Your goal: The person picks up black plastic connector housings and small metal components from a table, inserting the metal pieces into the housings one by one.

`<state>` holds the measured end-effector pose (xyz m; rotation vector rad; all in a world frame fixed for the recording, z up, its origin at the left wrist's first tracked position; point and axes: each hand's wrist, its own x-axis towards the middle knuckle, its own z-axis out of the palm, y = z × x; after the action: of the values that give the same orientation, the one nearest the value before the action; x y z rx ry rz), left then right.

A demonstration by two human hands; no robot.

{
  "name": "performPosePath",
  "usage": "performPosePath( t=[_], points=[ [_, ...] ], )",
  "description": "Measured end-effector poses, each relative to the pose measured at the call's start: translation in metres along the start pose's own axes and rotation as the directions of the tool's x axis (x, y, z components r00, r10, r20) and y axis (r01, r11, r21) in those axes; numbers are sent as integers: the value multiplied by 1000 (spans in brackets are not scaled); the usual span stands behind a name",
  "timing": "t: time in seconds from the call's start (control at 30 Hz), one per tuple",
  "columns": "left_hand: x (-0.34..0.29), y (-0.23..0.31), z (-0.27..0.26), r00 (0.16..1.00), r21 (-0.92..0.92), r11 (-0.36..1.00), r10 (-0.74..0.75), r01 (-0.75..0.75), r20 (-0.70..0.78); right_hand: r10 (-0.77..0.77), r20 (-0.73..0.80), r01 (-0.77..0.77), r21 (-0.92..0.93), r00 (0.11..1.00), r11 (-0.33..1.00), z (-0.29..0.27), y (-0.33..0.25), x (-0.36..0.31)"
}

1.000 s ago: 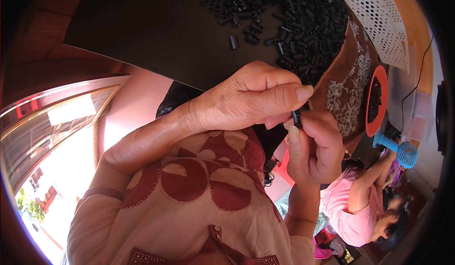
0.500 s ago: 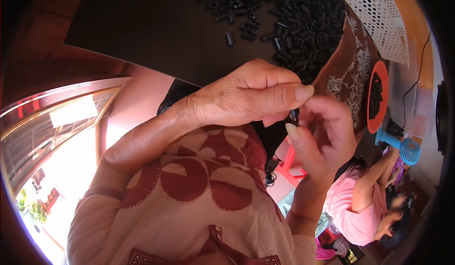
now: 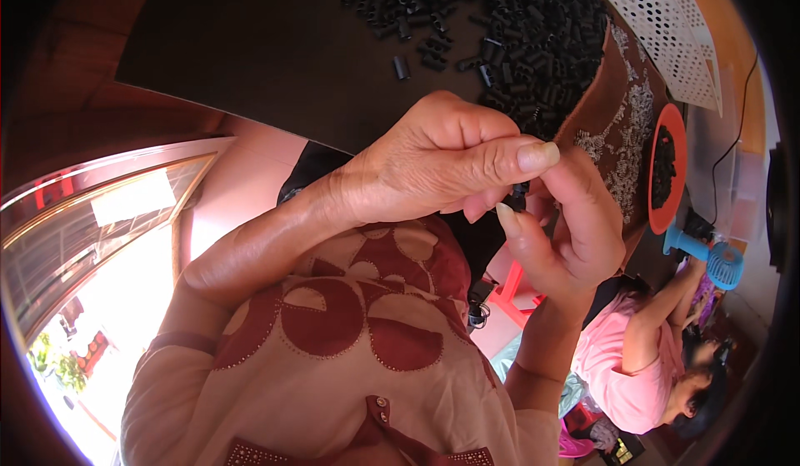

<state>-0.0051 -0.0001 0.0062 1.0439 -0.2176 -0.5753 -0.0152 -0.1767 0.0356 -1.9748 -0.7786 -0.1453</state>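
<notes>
A small black plastic piece point(image 3: 518, 197) is pinched between my two hands, in front of my lap, mostly hidden by the fingers. My left hand point(image 3: 442, 166) is closed, its thumb lying over the curled index finger, fingertips at the piece. From the other side my right hand point(image 3: 575, 224) curls round it, thumb tip below and bent index finger above. Just beyond the hands lies a big pile of short black tubular plastic pieces point(image 3: 533, 41) on the dark table point(image 3: 250, 57). One loose black piece point(image 3: 402, 67) sits apart from it.
Small silvery metal bits point(image 3: 637, 116) are scattered on a brown cloth point(image 3: 612, 91) right of the pile. Beyond stand an orange-red bowl point(image 3: 656, 216) with black pieces, a white perforated basket point(image 3: 658, 32) and a blue fan point(image 3: 723, 264). A person in pink point(image 3: 621, 349) sits at right.
Both hands stay together on the piece. My left thumb has slid slightly right, and the right fingers have shifted and bent a little more around the piece.
</notes>
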Motion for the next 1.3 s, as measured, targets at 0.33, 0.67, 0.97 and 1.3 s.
performPosePath(
  t=[0.33,0.67,0.97,1.3],
  points=[
    [1,-2,0,996,72,994,85,-84,-11,-93,-68,88,-70,993,994,8,10,3],
    [-4,4,-3,1000,29,999,20,-20,2,-72,-168,72,-8,983,997,22,13,2],
    [2,-5,1,989,146,979,136,-143,55,-167,-210,137,-148,964,979,-2,17,-13],
    [7,-13,3,971,87,968,228,-234,69,451,-555,-688,-348,699,637,-153,64,-47]
  ],
)
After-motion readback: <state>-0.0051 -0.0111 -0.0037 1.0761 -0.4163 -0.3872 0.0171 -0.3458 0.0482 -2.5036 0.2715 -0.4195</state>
